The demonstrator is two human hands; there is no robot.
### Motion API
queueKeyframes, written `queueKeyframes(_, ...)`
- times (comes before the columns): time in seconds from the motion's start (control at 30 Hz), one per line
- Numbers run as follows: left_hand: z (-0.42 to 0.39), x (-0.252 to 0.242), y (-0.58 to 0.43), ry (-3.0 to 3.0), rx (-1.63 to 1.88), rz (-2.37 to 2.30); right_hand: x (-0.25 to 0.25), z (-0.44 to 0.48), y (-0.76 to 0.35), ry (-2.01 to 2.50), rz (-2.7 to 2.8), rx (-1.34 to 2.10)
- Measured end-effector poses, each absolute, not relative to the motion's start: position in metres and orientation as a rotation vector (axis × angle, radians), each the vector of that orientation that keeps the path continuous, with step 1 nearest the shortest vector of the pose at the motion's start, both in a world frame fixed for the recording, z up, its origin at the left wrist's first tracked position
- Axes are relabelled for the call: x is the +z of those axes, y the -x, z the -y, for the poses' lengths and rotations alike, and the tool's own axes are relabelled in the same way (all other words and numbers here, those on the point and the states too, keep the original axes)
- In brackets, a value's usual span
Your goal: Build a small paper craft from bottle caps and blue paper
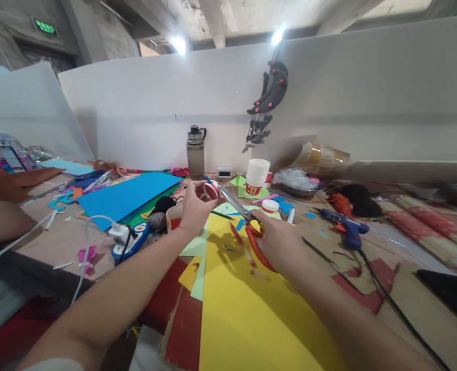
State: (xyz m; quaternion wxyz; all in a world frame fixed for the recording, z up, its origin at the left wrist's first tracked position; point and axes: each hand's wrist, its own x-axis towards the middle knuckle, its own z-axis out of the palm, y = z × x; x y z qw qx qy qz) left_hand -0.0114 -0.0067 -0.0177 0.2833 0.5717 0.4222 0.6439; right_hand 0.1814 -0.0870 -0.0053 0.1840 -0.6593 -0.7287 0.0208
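Orange-handled scissors [256, 246] are gripped in my right hand [280, 238], their blades pointing up and to the left. Between the fingers of my left hand [196, 208] is a small red and white paper cup piece [211, 190], with a bit of blue at its top. The blade tips reach the right side of this piece; whether they touch it is hard to tell. Below both hands lies a large yellow sheet [259, 314]. A white round lid-like piece [270, 206] sits just beyond my right hand.
Stacked paper cups [258, 172] and a bottle [195, 154] stand behind the hands. A blue sheet [130, 196] and power strip [131, 242] are left; a glue gun [348, 229] is right. Another person's arm [4, 224] rests at the far left.
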Motion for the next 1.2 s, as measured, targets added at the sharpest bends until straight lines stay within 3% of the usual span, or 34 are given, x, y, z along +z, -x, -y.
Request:
queueKeyframes(0.53, -0.007, -0.029, 0.020, -1.662, 1.708, -0.952, -0.001, 0.087, -0.185, 1.866, 2.137, -0.046)
queueKeyframes(1.2, -0.001, -0.027, 0.015, -1.635, 1.694, -1.062, -0.002, 0.090, -0.181, 1.926, 2.164, -0.109)
